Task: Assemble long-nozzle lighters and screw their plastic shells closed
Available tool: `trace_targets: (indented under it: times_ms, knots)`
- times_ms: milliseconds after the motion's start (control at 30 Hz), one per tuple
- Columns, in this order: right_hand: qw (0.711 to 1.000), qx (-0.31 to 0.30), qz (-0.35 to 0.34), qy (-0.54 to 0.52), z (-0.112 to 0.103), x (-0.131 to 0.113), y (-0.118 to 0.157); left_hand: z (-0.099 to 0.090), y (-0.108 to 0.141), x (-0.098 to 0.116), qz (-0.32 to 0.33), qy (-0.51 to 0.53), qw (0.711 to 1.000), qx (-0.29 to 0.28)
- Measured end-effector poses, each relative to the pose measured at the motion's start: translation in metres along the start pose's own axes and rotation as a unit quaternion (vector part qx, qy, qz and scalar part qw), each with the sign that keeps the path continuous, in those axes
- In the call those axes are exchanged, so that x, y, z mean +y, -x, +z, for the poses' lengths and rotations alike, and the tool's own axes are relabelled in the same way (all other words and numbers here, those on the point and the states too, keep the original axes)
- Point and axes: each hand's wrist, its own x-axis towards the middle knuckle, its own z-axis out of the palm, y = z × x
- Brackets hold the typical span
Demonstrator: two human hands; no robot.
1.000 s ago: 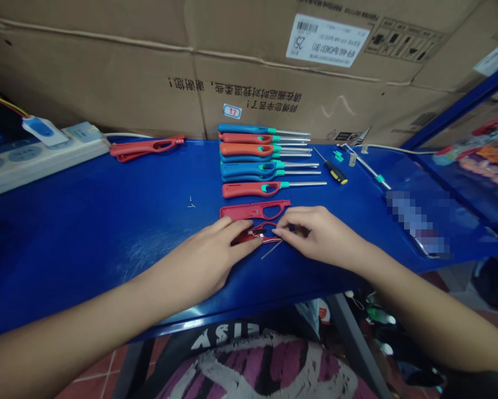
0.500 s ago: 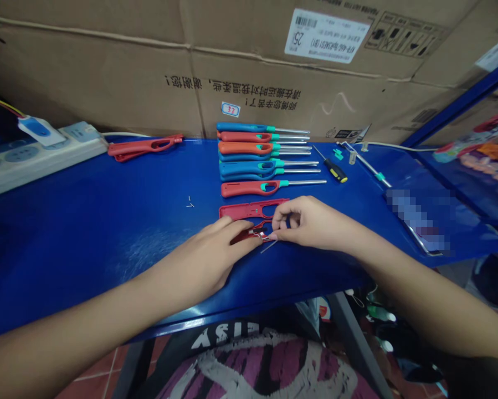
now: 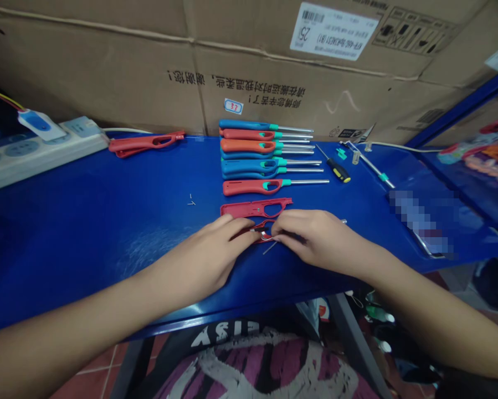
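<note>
Between my hands lies an opened red lighter handle half (image 3: 267,224) with dark and metal parts inside. My left hand (image 3: 215,244) is closed on its left end, thumb and fingers pinching it. My right hand (image 3: 320,235) is closed at its right end, fingertips pressed together; what they grip is hidden. A shiny metal tip (image 3: 344,221) pokes out beyond the right knuckles. Just below the handle half, a thin metal rod (image 3: 269,247) rests on the table. The matching red handle half (image 3: 244,209) lies directly behind, hollow side up.
Behind lies a row of red, orange and blue long-nosed lighters (image 3: 252,187). Tiny screws (image 3: 191,203) are to the left. A screwdriver (image 3: 339,170), small green parts (image 3: 340,154) and a phone (image 3: 419,221) sit right. Red shells (image 3: 144,144) and a power strip (image 3: 36,149) stand left.
My right hand has turned over and flattened, its fingers now reaching down over the handle's right end. A metal tip shows beyond it. My left hand keeps its grip.
</note>
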Motion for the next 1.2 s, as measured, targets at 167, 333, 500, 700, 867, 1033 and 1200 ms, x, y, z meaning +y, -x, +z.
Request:
trace_targets:
  times_ms: [167,333,500,700,867,1033,1200]
  knots:
    - [1.000,-0.002,-0.009,0.026,-0.001,-0.001,0.001,0.000,0.000,-0.001,-0.005,0.015,1.000,0.015]
    - [1.000,-0.011,-0.006,0.024,-0.003,-0.003,0.000,-0.001,0.000,-0.001,-0.010,0.033,0.999,0.020]
    - [0.999,0.000,-0.015,0.034,0.002,-0.003,0.004,0.000,-0.001,-0.002,0.008,0.024,0.999,0.032]
    - [0.999,0.010,-0.003,-0.049,-0.002,0.000,0.011,-0.002,0.000,0.000,0.005,0.006,1.000,0.018]
    - [0.998,0.000,0.015,-0.067,-0.007,-0.002,0.013,-0.002,0.001,0.001,-0.002,-0.003,1.000,0.008]
    - [0.999,-0.007,0.039,-0.018,-0.008,-0.006,0.013,-0.002,0.001,0.001,-0.009,-0.003,1.000,-0.001]
    - [0.999,-0.017,0.042,-0.013,-0.009,-0.005,0.016,-0.003,0.000,0.003,-0.013,-0.004,1.000,-0.006]
